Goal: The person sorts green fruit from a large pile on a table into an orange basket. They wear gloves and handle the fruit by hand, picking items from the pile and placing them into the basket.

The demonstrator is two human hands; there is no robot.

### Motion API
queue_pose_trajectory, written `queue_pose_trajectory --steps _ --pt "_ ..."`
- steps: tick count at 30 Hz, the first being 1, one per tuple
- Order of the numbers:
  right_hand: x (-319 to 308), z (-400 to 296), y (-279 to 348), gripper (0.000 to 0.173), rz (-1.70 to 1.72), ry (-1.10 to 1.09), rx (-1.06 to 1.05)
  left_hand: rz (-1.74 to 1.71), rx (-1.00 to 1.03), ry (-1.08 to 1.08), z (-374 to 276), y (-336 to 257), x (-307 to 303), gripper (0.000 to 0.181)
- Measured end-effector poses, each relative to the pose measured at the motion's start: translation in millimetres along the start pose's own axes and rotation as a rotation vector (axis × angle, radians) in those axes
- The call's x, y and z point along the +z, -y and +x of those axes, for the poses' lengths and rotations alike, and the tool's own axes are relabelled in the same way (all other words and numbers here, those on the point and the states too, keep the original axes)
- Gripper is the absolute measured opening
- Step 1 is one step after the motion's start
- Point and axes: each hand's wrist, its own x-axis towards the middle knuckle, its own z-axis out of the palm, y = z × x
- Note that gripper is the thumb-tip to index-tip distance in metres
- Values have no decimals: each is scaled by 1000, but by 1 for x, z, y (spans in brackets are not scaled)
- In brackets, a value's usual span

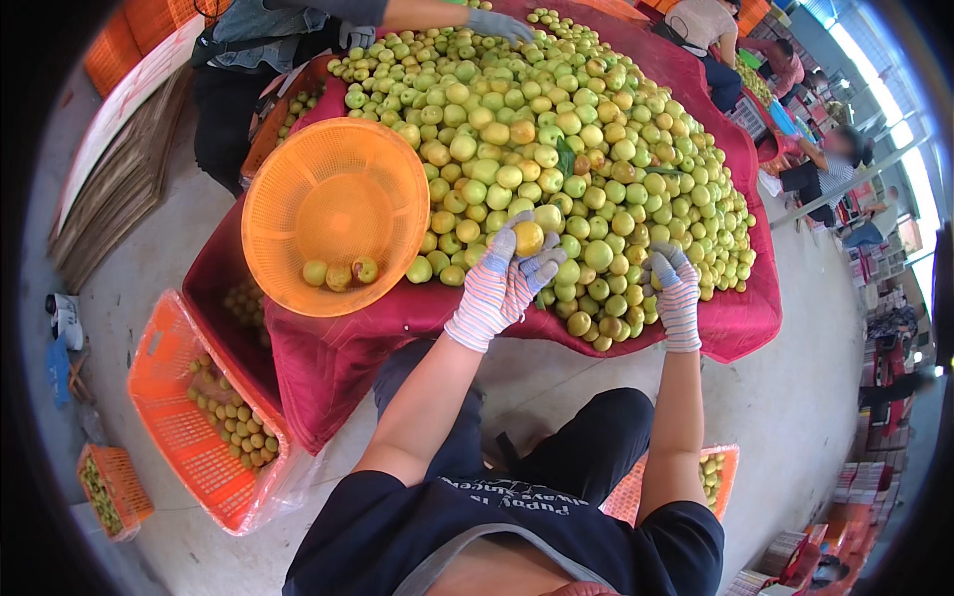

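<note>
A large heap of round green-yellow fruits [514, 175], which look like Indian jujubes, covers a table draped in dark red cloth [328, 357]. My left hand [507, 287], in a striped knit glove, is palm up and holds a yellow fruit [528, 238] by the fingers above the heap's near edge. At the right near edge, my right hand [675, 298], gloved alike, has its fingers curled around a fruit [656, 281], mostly hidden by them. Left of the heap, an orange plastic basket [335, 186] stands tilted towards me, with 3 browned fruits [339, 276] at its lower side.
A plastic-lined orange crate [201, 447] with fruits stands on the floor at left, a smaller crate [115, 488] beyond it. Another orange crate [626, 488] is beside my right leg. Across the table, a co-worker's gloved hand [501, 26] reaches over the heap. Other people sit at right.
</note>
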Motion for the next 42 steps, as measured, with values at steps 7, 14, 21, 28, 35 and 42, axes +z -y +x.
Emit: queue_pose_trajectory --steps 7,14,21,28,35,42 --pt "1 -30 -7 30 63 15 11 -111 -233 111 -2 -2 -10 54" --pt "-9 -43 -25 31 85 -23 61 44 -215 -79 0 2 -9 58" --pt "18 11 6 26 -440 1 -124 186 76 -415 15 -2 -34 27" --pt "80 143 31 39 -1523 144 -494 173 109 -370 24 -5 -6 26" --pt "116 161 42 44 -1720 175 -280 86 219 -568 34 -21 -6 22" --pt "106 143 40 48 -1693 393 -469 11 347 -592 39 -25 -15 26"
